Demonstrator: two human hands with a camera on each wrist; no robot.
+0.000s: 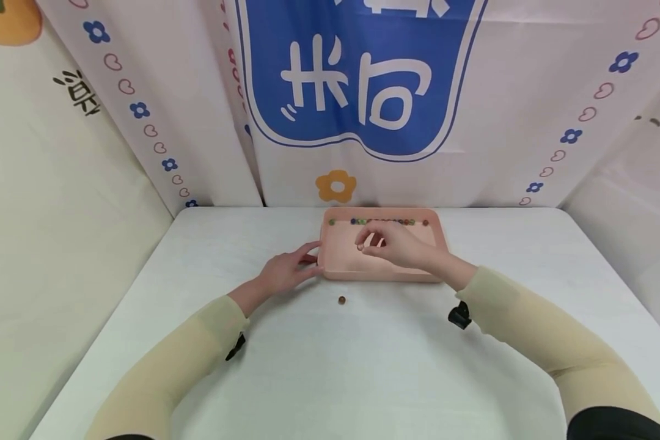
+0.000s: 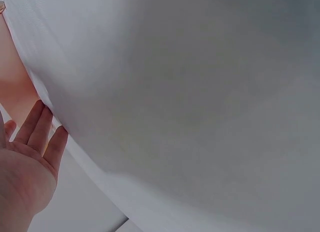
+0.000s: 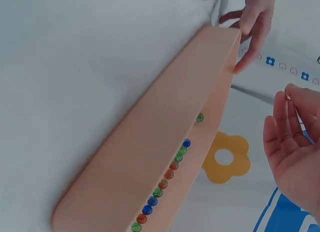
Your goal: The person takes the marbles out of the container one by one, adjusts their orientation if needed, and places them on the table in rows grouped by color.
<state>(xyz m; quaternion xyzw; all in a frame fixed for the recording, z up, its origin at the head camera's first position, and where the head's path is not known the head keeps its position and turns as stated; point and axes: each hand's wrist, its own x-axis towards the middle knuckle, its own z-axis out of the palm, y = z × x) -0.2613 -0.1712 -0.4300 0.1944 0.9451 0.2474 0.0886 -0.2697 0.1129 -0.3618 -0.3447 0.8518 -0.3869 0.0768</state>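
Observation:
A shallow pink tray (image 1: 382, 276) sits at the far side of the table. Along its back wall runs a row of glass marbles (image 3: 163, 184) in green, blue and orange-brown. My left hand (image 1: 283, 272) is at the tray's left end, its spread fingers touching the rim. Over the tray, my right hand (image 1: 393, 243) pinches a small brownish marble (image 1: 360, 247) between thumb and fingertip; in the right wrist view the fingertips mostly hide it. One brown marble (image 1: 341, 300) lies on the table just in front of the tray.
The white table (image 1: 363, 373) meets a printed cloth backdrop (image 1: 286, 177) right behind the tray. Pale cloth walls (image 1: 60, 214) rise at both sides. Each wrist carries a black camera mount, one of which (image 1: 460, 315) hangs below the right sleeve.

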